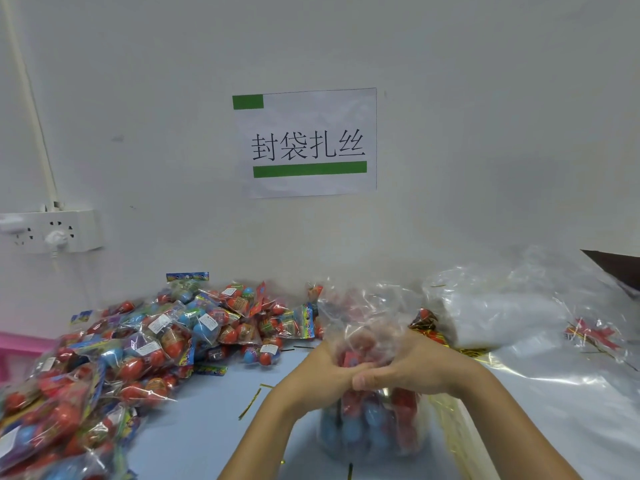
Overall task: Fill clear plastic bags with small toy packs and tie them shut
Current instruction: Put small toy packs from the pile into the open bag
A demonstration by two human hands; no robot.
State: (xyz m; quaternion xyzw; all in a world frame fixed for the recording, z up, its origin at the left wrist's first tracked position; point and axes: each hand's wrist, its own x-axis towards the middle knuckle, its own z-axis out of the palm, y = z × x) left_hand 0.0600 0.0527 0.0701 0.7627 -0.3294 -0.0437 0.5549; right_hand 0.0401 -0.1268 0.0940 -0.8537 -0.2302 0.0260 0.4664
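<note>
1. Left hand [320,370]: fingers curled inward, knuckles toward the camera, thumb lying across toward the right hand.
2. Right hand [412,367]: fingers curled, thumb tucked low beside the left thumb.
3. Both hands meet at the fingertips, touching each other.
4. Both forearms bare, rising from the lower edge and converging at the wrists.
5. Fingertips partly hidden; exact pinch unclear.

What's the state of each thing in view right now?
Clear plastic bag of red and blue toy packs: filled, upright on the table, neck gathered, no tie visible.
Left hand: gripping the bag neck.
Right hand: gripping the bag neck, touching the left.
Heap of loose toy packs: unbagged.
Gold twist ties: loose on the table.
Pile of empty clear bags: unfilled.
White wall socket: one plug in.
</note>
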